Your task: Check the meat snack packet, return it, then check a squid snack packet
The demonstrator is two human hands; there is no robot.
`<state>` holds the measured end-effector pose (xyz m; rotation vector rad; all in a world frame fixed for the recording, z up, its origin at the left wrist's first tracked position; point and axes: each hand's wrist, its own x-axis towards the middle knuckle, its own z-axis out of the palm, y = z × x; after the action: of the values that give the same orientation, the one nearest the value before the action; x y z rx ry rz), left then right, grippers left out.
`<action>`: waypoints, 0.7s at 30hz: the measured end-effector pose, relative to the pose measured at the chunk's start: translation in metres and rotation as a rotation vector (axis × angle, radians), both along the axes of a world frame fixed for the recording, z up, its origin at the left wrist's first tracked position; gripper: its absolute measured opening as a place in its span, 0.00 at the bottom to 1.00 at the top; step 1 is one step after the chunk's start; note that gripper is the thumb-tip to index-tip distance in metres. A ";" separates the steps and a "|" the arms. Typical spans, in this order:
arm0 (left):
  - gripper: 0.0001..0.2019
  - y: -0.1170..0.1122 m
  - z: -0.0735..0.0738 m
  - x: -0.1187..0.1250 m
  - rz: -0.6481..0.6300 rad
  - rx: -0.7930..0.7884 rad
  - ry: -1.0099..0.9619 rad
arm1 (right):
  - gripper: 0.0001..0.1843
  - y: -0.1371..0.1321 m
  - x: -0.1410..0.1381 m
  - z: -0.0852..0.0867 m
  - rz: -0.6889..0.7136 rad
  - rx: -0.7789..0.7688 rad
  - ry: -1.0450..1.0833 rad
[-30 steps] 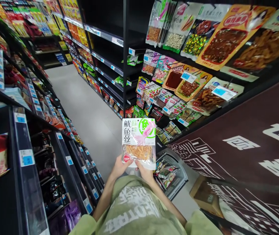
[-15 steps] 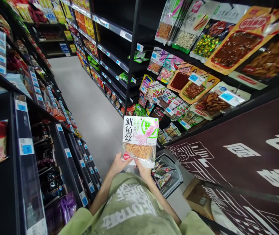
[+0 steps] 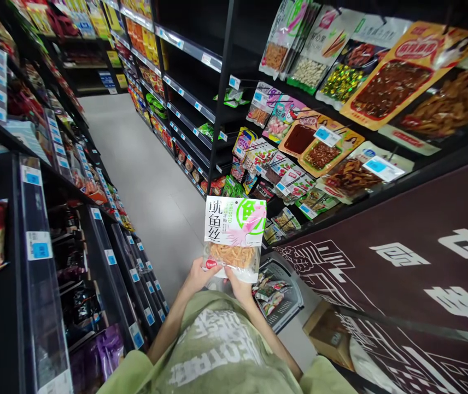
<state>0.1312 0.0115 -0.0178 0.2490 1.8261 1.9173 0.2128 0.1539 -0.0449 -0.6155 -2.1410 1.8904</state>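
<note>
In front of my body I hold a bag of shredded squid [image 3: 234,235] by its lower edge. It has a white top with green and pink print and a clear window showing pale brown shreds. My left hand [image 3: 198,275] pinches the lower left corner, thumb on the front. My right hand [image 3: 238,283] grips the bottom edge near the middle, thumb also in front; its other fingers are hidden behind the bag. The bag's face is turned up toward me.
A grey basket [image 3: 289,312] with several packets stands on the floor at right. Beside it is a cardboard box [image 3: 329,331]. Hanging snack packets [image 3: 326,150] fill the rack on the right. Shelves [image 3: 39,273] line the left, with the aisle floor [image 3: 135,158] between.
The bag has tilted slightly, its top edge leaning a little differently, while both hands keep their grip. The view has shifted slightly.
</note>
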 end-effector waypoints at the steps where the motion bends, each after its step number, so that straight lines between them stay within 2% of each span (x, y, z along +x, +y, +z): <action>1: 0.17 0.000 0.001 0.000 0.002 -0.001 0.001 | 0.21 0.000 0.000 0.001 0.001 0.000 -0.002; 9: 0.14 0.000 -0.004 -0.002 0.053 -0.099 0.059 | 0.25 0.001 -0.005 0.014 0.032 0.060 -0.027; 15: 0.14 0.000 -0.005 -0.003 0.089 -0.172 0.115 | 0.24 0.001 -0.007 0.018 0.038 0.028 -0.024; 21: 0.16 -0.001 -0.003 -0.004 0.063 -0.254 0.146 | 0.21 0.000 -0.007 0.019 0.037 0.087 -0.009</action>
<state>0.1276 0.0107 -0.0209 0.2539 2.1739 1.7233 0.2057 0.1538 -0.0261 -0.5722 -2.2415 1.8055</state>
